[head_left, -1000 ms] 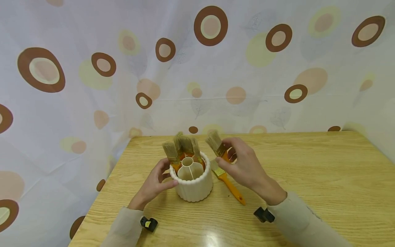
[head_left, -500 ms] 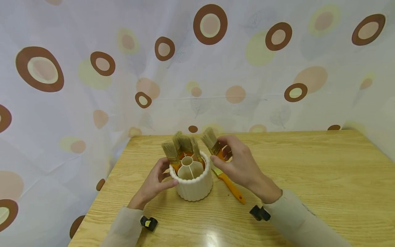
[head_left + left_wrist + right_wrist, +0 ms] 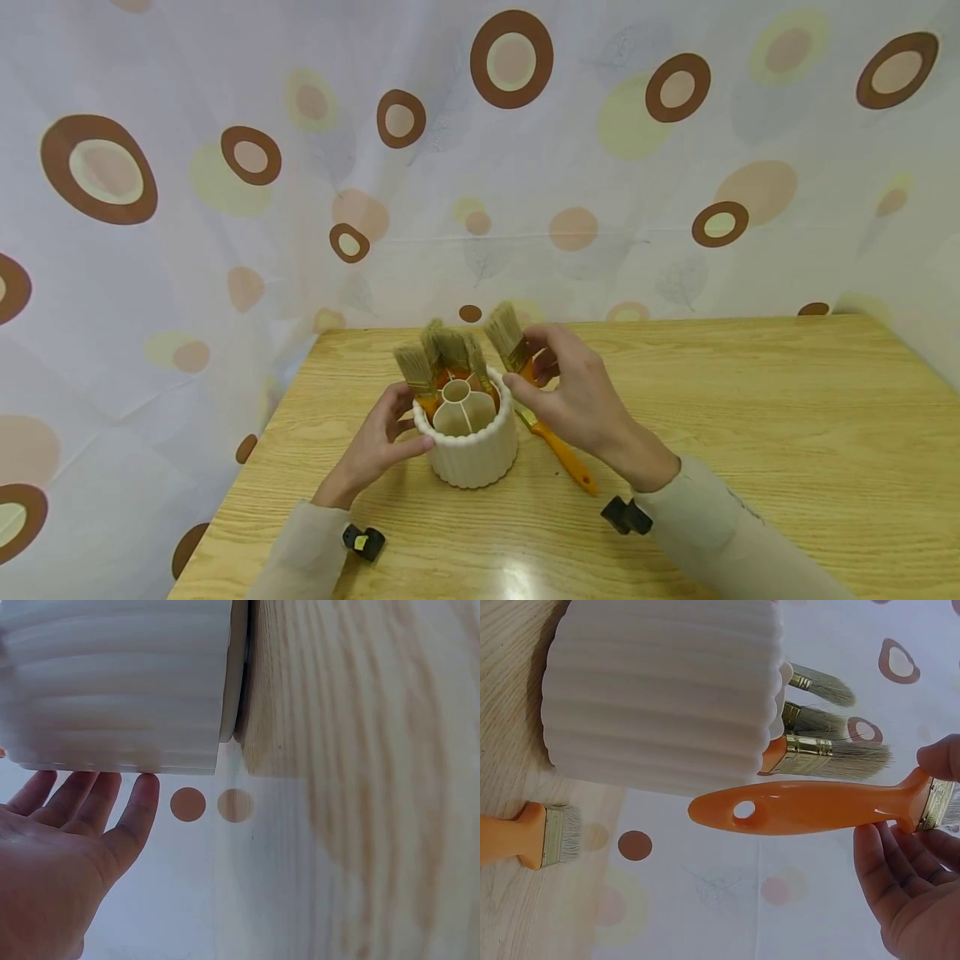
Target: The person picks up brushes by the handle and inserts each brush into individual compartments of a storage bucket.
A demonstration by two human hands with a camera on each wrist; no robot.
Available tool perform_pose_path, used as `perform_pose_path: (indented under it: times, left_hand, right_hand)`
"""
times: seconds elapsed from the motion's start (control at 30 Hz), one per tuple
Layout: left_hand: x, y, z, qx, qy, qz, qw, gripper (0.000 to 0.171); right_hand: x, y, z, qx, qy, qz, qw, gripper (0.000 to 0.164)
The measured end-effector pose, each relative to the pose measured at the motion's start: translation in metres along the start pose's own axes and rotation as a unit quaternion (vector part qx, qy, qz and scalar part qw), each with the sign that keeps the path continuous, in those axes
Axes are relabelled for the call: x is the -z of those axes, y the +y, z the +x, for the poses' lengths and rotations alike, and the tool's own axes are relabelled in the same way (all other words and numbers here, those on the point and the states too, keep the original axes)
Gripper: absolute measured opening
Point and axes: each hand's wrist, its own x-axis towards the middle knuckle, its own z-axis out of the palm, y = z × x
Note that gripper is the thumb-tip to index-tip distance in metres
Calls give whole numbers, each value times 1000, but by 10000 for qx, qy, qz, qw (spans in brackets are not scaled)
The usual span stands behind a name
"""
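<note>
A white ribbed pot (image 3: 472, 458) with inner dividers stands upright on the table, with several paintbrushes (image 3: 452, 350) in it, bristles up. My left hand (image 3: 375, 450) holds the pot's left side, thumb at the front near the rim. In the left wrist view, its fingertips (image 3: 146, 787) touch the ribbed wall. My right hand (image 3: 573, 392) pinches an orange-handled paintbrush (image 3: 507, 337) near its metal ferrule, bristles up, beside the pot's right rim. The right wrist view shows that brush's handle (image 3: 802, 806) pointing down outside the pot.
Another orange paintbrush (image 3: 566, 458) lies on the wooden table (image 3: 750, 433) to the pot's right, partly hidden under my right hand. A patterned white cloth (image 3: 570, 167) hangs behind the table and along its left.
My right hand has moved left and slightly up with its paintbrush, closer to the pot. My left hand and the pot have stayed in place.
</note>
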Motion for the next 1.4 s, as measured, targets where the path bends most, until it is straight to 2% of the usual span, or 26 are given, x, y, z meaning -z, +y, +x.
perform_pose_path:
  times: [0.33,0.7,1.4]
  left_hand:
    - [0,-1,0,20,42,16,10000,66]
    - [-1,0,0,6,40,15,10000,67]
    - [-1,0,0,18,52,-44,10000,66]
  right_hand:
    - [0,-5,4,94,51,149,9998,42]
    - [-2,-10,8,324,161,590,9976,40]
    - [-3,-19,20,506,195,727,9959,40]
